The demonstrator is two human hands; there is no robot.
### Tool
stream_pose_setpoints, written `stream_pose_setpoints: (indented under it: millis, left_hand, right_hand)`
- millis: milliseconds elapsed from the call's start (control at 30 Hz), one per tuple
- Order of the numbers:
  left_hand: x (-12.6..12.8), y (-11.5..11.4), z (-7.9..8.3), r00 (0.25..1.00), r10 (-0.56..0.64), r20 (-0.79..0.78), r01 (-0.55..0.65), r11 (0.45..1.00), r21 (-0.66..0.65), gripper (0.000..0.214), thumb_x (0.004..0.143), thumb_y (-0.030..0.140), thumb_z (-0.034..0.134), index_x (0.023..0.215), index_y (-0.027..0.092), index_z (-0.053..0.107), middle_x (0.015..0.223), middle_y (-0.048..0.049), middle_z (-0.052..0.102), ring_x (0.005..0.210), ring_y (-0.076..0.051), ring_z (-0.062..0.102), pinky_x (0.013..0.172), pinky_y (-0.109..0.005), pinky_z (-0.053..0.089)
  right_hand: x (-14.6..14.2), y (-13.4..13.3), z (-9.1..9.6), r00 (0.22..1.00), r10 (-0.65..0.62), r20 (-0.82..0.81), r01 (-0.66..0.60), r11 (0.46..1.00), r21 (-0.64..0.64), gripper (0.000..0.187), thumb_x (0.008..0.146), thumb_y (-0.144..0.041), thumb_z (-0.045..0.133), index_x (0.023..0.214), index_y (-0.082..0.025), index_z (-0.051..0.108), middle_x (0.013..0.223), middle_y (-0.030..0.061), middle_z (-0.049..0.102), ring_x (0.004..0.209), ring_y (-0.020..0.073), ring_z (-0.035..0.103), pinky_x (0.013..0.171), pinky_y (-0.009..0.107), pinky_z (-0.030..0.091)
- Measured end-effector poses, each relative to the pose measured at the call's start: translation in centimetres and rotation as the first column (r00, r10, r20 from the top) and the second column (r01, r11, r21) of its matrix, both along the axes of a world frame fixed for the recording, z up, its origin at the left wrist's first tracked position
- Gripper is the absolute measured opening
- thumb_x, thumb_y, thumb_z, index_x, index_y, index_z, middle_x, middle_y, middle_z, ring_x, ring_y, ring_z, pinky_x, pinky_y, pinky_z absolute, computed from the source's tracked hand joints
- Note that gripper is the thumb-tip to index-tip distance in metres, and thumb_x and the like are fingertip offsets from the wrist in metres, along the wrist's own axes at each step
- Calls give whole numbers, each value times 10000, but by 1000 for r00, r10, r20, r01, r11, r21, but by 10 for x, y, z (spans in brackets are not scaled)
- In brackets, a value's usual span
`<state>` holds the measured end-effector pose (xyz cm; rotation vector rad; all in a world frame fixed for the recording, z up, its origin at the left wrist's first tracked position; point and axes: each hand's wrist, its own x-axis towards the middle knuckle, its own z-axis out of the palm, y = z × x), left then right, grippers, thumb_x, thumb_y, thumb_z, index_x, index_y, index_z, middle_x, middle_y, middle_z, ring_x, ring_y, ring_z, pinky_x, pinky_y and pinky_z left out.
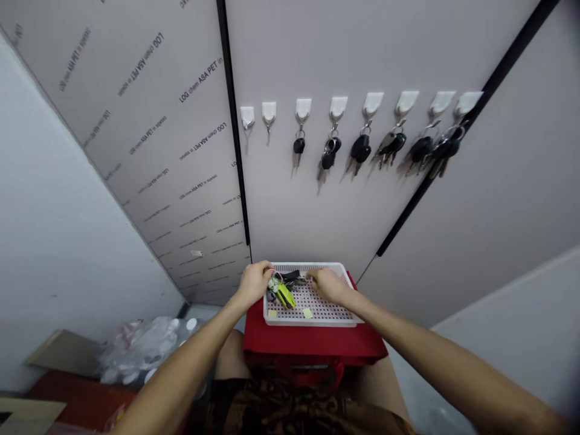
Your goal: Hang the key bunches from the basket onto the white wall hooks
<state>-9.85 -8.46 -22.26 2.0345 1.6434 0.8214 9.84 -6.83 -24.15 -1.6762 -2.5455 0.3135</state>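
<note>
A white perforated tray (326, 315) rests on a red cloth-covered stand (312, 344) in front of me. In the tray lies a bunch of keys with a yellow-green tag (284, 294). My left hand (254, 283) is closed at the tray's left rim, its fingers on the key ring. My right hand (327, 284) reaches into the tray, fingers curled onto the dark keys (292, 277) beside the bunch. Two small yellow slips (307, 313) lie on the tray floor.
On the grey wall panel above hangs a row of white hooks (338, 107); the two leftmost (247, 115) are bare, the others carry black-headed key bunches (361, 148). Clear plastic bags (145, 347) and cardboard (63, 350) lie on the floor at left.
</note>
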Motion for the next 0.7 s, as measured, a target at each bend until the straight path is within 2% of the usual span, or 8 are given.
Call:
stream_pose_setpoints:
  millis: [100,167,267,333,400,533,700]
  left_hand:
    - [3,0,4,993,-16,116,15,1000,10,194,662,230,373,661,155,552,550,15,531,503,-76,439,488,-169,317]
    - [7,0,8,986,-39,163,36,999,18,193,660,232,375,654,149,548,541,18,520,495,-72,431,480,-165,317]
    - [13,0,12,979,-93,180,88,995,37,189,661,227,375,647,148,547,555,19,528,508,-73,440,492,-166,325]
    - [14,-1,13,975,-131,177,123,991,57,188,665,224,374,648,151,546,574,19,539,529,-75,453,516,-169,334]
    - [11,-3,13,972,-163,171,152,986,73,186,671,230,375,652,154,544,596,17,546,556,-79,465,541,-172,343]
    - [0,-5,10,961,-169,217,151,984,95,180,685,230,366,659,155,527,635,12,548,596,-83,477,579,-177,354]
    - [-6,-1,5,938,-144,314,104,985,141,130,669,191,380,656,151,503,717,-6,538,691,-95,481,661,-194,356]
  right_hand:
    - [19,-1,-1,1000,-5,-1,5,1000,-12,272,592,-94,336,677,-123,593,724,85,598,690,153,518,643,219,353]
    - [20,-4,-1,996,34,-79,-33,999,15,288,603,-115,342,759,-133,584,802,70,588,725,145,511,667,216,355]
    - [1,-8,-1,969,152,-195,-138,987,83,341,616,-140,355,909,-154,529,901,48,552,794,131,487,719,210,343]
    - [-16,-9,-4,957,226,-182,-207,972,114,376,599,-171,404,963,-145,493,928,60,532,839,147,463,738,221,332]
    - [-29,-8,-7,963,243,-116,-228,965,133,425,567,-208,457,984,-129,472,938,83,516,859,179,447,736,248,327]
    - [-29,-5,-8,987,143,-73,-134,985,110,314,622,-215,391,910,-156,501,850,70,550,759,162,482,650,242,339]
    - [2,-1,9,997,4,-74,3,996,92,220,638,-192,327,633,-148,543,702,63,565,631,132,487,585,222,328]
